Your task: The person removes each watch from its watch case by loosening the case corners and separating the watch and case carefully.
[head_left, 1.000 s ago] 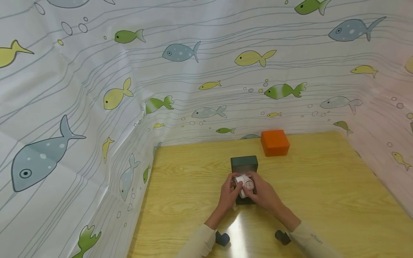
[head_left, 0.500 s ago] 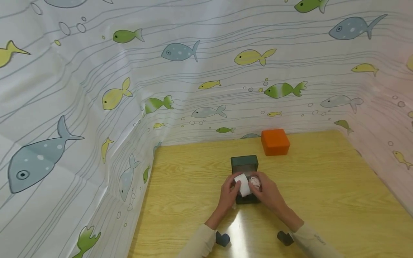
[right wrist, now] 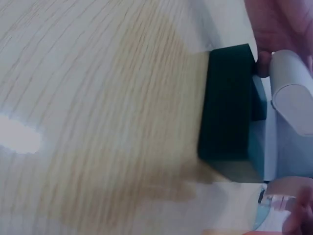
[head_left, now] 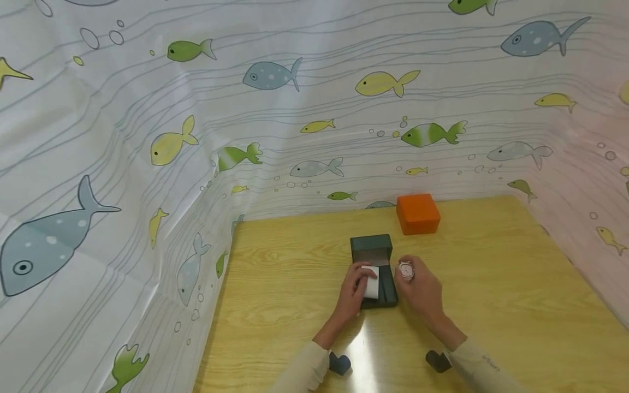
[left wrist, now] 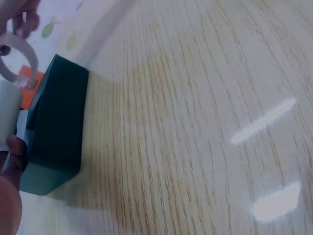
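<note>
A dark green watch box (head_left: 371,243) lies on the table with its lid raised, away from me. Over its left side my left hand (head_left: 350,292) holds a white watch cushion (head_left: 372,286) between thumb and fingers. In the right wrist view the cushion (right wrist: 293,90) appears as a rounded white roll, close above the box (right wrist: 226,103). Just right of the box, my right hand (head_left: 423,289) grips a pale pink wristwatch (head_left: 406,271), dial facing up. Its strap forms a loop off the cushion; part of the watch (left wrist: 25,49) shows in the left wrist view.
An orange box (head_left: 419,214) stands at the back of the wooden table (head_left: 496,284), behind and right of the green box. White fish-print sheeting (head_left: 319,109) walls in the back and both sides. Dark camera mounts (head_left: 339,363) sit at the wrists.
My right hand has drawn the watch off the cushion and moved right, from above the box to beside it. My left hand stays at the box with the cushion, now turned straighter and lower.
</note>
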`<state>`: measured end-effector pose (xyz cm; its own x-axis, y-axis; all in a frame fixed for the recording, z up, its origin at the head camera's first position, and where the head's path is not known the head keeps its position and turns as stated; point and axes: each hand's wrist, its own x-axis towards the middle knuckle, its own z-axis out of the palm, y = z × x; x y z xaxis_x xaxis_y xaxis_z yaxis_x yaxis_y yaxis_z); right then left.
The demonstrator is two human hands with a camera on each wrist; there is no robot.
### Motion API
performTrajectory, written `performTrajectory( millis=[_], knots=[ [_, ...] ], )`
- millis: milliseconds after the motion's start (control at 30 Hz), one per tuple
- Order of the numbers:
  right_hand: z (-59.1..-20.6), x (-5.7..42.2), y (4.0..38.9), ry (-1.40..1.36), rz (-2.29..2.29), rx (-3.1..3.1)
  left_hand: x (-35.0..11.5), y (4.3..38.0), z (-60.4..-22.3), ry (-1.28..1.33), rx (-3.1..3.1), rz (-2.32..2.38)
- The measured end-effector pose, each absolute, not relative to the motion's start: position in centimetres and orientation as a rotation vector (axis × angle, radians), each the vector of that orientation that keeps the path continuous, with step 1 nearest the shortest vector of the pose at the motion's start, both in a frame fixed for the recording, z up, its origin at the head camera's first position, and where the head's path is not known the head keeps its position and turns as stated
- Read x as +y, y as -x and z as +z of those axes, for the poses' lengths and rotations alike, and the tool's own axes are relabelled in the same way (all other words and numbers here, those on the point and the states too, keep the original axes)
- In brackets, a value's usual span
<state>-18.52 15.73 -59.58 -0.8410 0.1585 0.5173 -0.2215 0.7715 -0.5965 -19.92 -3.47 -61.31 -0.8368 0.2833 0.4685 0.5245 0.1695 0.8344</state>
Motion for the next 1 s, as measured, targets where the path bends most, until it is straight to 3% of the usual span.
performTrajectory(
  millis=[433,1000],
  knots=[
    [-61.1,16.5,18.2,0.132,1.067,-2.752,-4.2,20.1,-61.9,0.834,-2.41,-1.823],
    [-62.3,17.4,17.0,0.083,1.2,-2.795,-4.1,20.6,-62.6,0.556,-2.726,-1.498]
  ],
)
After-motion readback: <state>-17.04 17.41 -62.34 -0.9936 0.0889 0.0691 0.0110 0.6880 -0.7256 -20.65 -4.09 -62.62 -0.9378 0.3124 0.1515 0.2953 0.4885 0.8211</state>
